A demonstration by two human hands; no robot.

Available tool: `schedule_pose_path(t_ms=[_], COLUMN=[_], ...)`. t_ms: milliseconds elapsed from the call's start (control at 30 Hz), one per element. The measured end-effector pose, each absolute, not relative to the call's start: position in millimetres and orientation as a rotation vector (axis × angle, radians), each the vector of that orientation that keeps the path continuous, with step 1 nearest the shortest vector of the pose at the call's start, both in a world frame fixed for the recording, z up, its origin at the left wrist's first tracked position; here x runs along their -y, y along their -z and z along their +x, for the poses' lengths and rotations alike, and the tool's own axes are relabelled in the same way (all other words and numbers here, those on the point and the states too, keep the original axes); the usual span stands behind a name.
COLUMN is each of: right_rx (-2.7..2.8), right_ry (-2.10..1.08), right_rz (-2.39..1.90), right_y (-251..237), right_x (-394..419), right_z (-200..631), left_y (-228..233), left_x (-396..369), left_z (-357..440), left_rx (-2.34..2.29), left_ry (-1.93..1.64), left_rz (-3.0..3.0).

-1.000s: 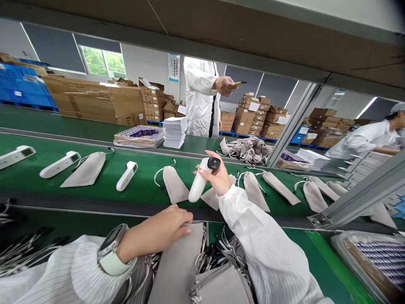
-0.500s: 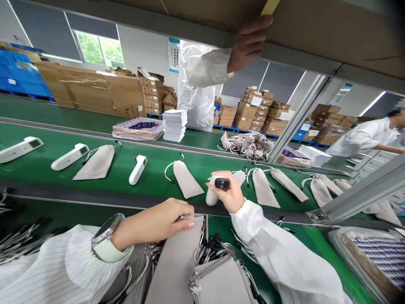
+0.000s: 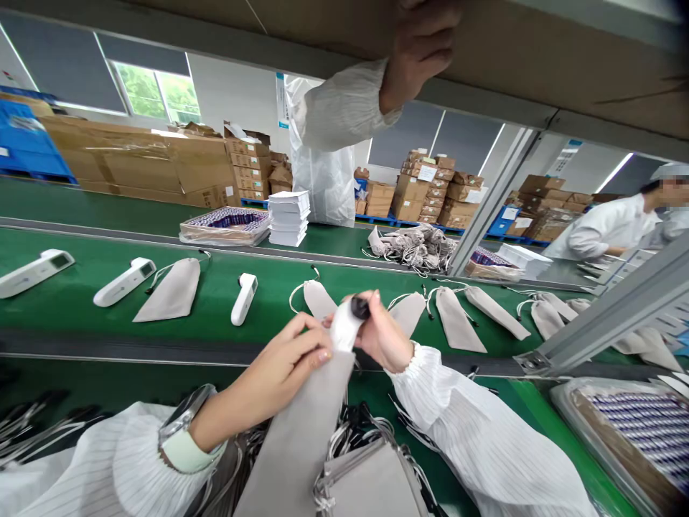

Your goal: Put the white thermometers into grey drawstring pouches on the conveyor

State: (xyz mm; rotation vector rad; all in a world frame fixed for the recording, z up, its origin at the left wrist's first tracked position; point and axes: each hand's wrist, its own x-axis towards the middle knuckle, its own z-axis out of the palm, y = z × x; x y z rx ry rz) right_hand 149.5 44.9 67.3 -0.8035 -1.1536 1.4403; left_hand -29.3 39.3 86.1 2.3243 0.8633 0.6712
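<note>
My right hand (image 3: 385, 334) grips a white handheld thermometer (image 3: 344, 327) by its dark-tipped head. The thermometer's lower end meets the mouth of a grey drawstring pouch (image 3: 309, 424); how far inside it reaches is hidden. My left hand (image 3: 296, 359) pinches the pouch's upper edge, fingers closed on the cloth. Beside that pouch lies a stack of folded grey pouches (image 3: 374, 481) with white cords and black cord ends. Beyond my hands, more thermometers (image 3: 245, 298) and a grey pouch (image 3: 172, 287) rest on the green belt (image 3: 215, 334).
A metal post (image 3: 489, 208) slants up at the right. An overhead shelf (image 3: 511, 50) crosses the top, with another person's hand (image 3: 420, 54) at its edge. A tray of striped items (image 3: 635, 431) sits at the lower right. Piled pouches (image 3: 414, 244) and stacked paper (image 3: 289, 219) stand farther back.
My right hand has brought the thermometer left to the pouch, with its lower end now at the opening. My left hand has raised the pouch's mouth. The other person's hand has moved higher.
</note>
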Motion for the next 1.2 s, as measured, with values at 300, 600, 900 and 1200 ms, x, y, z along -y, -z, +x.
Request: schedule_pose_path(t_ms=[300,600,900,1200], right_rx=[1.764,1.748,1.081,1.356], right_ry=[-0.747,-1.128,-0.471,0.006], right_rz=[-1.258,-0.981,-1.24,-2.238], right_y=[-62,-54,-73,-35], right_x=[-46,-56,-74,-96], right_z=[165,172,208,258], left_y=[-98,-121,-106,-38], left_x=[-34,-15,-29,-47], left_z=[-40,-44,-43,-34], left_rx=[-1.213,-1.063,-1.239,-1.265], left_ry=[-0.656,-0.652,-0.994,-0.115], left_rz=[2.304,2.068,2.198,2.418])
